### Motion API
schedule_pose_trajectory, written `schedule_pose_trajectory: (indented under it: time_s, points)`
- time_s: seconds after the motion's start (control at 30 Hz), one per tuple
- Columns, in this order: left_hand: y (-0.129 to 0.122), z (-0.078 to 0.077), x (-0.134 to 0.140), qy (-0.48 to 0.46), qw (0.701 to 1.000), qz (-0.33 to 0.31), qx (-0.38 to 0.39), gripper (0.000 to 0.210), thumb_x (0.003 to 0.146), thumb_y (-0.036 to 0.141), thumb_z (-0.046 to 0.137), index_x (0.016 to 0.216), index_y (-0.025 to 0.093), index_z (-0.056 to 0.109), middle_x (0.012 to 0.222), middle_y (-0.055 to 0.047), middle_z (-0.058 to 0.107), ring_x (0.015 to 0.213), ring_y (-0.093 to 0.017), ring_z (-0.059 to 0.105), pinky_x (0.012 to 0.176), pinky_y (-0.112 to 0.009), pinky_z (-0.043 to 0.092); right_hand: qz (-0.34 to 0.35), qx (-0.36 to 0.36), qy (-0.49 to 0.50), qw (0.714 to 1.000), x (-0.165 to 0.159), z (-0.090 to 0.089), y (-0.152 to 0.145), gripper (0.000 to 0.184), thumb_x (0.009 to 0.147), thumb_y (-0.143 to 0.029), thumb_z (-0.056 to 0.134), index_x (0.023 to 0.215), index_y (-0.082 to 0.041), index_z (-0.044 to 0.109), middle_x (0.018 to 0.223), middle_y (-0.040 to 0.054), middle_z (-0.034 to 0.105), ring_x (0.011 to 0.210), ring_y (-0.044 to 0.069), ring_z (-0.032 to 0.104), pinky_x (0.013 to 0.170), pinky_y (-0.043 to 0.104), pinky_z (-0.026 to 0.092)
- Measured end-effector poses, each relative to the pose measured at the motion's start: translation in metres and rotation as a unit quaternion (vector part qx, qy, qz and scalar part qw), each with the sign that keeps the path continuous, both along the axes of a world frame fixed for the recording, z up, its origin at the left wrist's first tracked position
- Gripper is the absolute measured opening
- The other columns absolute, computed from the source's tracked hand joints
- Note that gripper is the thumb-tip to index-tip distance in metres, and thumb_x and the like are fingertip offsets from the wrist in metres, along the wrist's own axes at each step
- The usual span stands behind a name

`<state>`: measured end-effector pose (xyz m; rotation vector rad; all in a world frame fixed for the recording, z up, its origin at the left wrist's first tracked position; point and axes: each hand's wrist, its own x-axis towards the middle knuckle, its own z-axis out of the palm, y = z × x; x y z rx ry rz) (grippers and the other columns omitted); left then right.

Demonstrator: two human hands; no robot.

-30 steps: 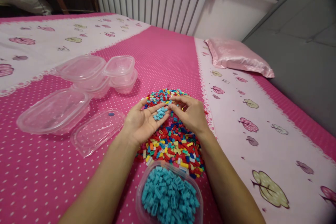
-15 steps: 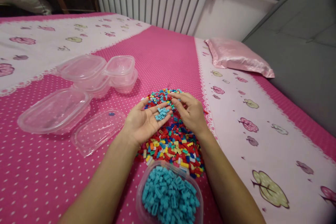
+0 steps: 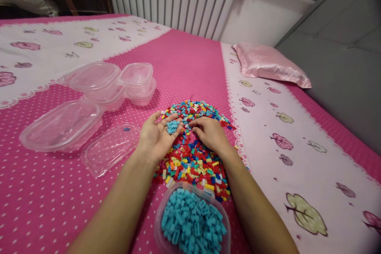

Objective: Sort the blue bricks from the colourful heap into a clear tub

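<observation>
My left hand is palm up, cradling a small heap of light-blue toy bricks on its slightly curled fingers. To its right, my right hand reaches down to a spread pile of mixed toy bricks in red, yellow, blue, green and white. Its thumb and forefinger come together low over the pile; whatever is between the tips is too small to make out. Nearest me, between my forearms, a clear plastic tub is heaped with light-blue bricks.
Several clear plastic containers stand to the left. A clear lid lies beside them with one dark-blue brick on it. A pink pillow rests at the right, by a grey headboard. Behind the bed is a white radiator.
My left hand has shifted slightly left with its light-blue bricks. My right hand has moved away from the left palm and down to the pile.
</observation>
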<state>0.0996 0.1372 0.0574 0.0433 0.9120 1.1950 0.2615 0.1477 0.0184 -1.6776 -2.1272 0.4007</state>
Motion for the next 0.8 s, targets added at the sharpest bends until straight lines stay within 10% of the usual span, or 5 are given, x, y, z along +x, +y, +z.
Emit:
schedule_pose_trajectory:
  time_s: [0.4, 0.8]
  points:
    - [0.0019, -0.0031, -0.0040, -0.002, 1.000, 0.001, 0.013, 0.026, 0.092, 0.027, 0.039, 0.107, 0.014, 0.055, 0.096, -0.012, 0.061, 0.078, -0.018, 0.063, 0.067, -0.028, 0.057, -0.004, -0.018, -0.085, 0.996, -0.0063, -0.0051, -0.0028, 0.032, 0.087, -0.025, 0.057, 0.118, -0.024, 0.065, 0.110, 0.0067, 0.064, 0.102, 0.022, 0.059, 0.086, 0.032, 0.045]
    - [0.0008, -0.0002, -0.0047, -0.023, 1.000, 0.010, 0.007, 0.027, 0.091, 0.025, 0.041, 0.114, 0.020, 0.052, 0.099, -0.010, 0.063, 0.079, -0.018, 0.064, 0.069, -0.030, 0.057, 0.018, -0.008, -0.062, 0.998, -0.0013, -0.0048, -0.0022, 0.019, 0.080, -0.018, 0.059, 0.096, -0.020, 0.068, 0.102, 0.0063, 0.066, 0.086, 0.019, 0.061, 0.077, 0.030, 0.045]
